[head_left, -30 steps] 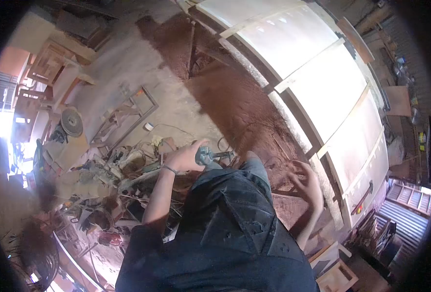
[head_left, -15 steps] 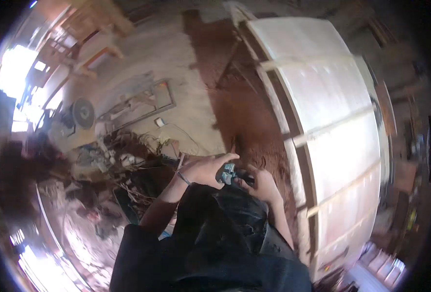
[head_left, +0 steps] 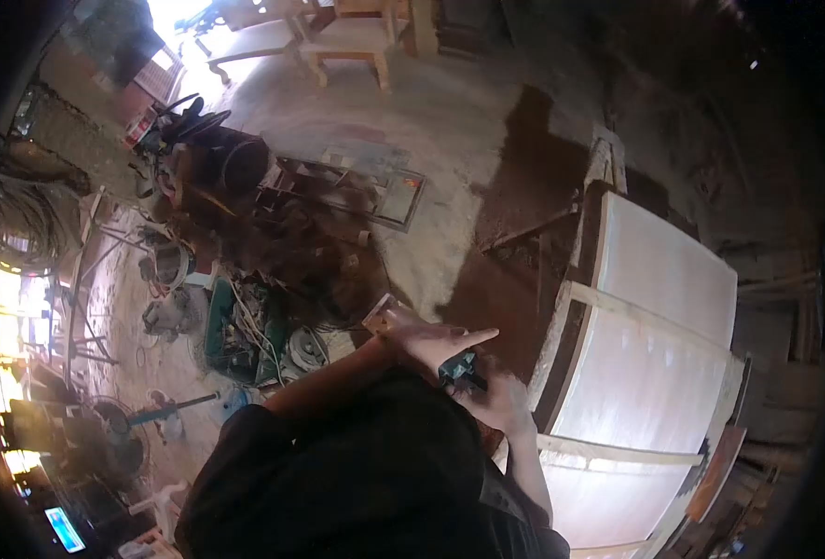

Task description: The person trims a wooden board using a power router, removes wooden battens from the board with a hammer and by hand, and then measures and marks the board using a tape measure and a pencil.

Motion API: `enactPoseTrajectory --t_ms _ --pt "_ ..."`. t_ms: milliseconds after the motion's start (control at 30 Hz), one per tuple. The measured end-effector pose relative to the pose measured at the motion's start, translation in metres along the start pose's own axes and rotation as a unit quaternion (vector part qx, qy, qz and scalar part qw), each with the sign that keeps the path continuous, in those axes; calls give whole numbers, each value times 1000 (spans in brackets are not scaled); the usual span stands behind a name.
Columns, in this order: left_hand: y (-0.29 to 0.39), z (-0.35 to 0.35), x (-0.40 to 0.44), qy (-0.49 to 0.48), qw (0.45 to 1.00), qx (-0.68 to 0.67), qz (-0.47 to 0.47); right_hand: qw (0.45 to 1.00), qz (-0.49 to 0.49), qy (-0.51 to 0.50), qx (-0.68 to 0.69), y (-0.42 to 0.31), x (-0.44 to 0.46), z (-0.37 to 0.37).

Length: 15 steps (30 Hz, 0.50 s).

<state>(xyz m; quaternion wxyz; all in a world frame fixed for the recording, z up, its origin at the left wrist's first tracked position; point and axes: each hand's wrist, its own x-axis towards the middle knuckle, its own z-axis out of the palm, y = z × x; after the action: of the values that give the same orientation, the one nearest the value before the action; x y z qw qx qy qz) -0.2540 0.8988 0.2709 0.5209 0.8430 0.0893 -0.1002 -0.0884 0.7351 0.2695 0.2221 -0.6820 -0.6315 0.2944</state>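
Observation:
In front of my dark-clothed torso, both hands meet around a small teal-and-black object (head_left: 464, 369); its kind is too unclear to name. My left hand (head_left: 424, 345) is at its left side with the thumb stretched out to the right, and the other fingers are mostly hidden. Closed fingers of my right hand (head_left: 498, 402) hold the object from the right. Just beyond my left wrist shows the end of a wooden piece (head_left: 381, 313); whether the left hand touches it I cannot tell.
Close on my right stands a large pale panel (head_left: 646, 354) with wooden crossbars. Left of me a green crate (head_left: 219, 326) holds cords and tools. A metal frame (head_left: 401, 200) lies on the dusty floor ahead, and wooden chairs (head_left: 352, 42) stand farther off.
My view has turned left, so the panel appears lower and farther right, and the chairs are nearer the top middle. Both hands remain together at the teal-and-black object.

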Motion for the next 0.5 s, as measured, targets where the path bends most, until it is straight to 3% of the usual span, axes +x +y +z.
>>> enactPoseTrajectory --t_ms 100,167,200,300,367,500 --pt "-19 9 6 36 999 -7 -15 983 124 -129 -49 -6 32 0" --pt "-32 10 6 62 998 -12 -3 989 81 -119 -20 -2 46 0" --pt "-35 7 1 103 993 -3 55 991 61 -118 -26 8 51 10" --pt "3 -21 -24 113 992 -44 -16 992 36 -112 -45 12 63 24" --pt "4 -35 -29 86 995 -48 -23 993 17 -104 -48 8 69 27" --pt "-9 -44 -44 127 991 -27 -42 993 -4 -98 -58 -10 84 18"
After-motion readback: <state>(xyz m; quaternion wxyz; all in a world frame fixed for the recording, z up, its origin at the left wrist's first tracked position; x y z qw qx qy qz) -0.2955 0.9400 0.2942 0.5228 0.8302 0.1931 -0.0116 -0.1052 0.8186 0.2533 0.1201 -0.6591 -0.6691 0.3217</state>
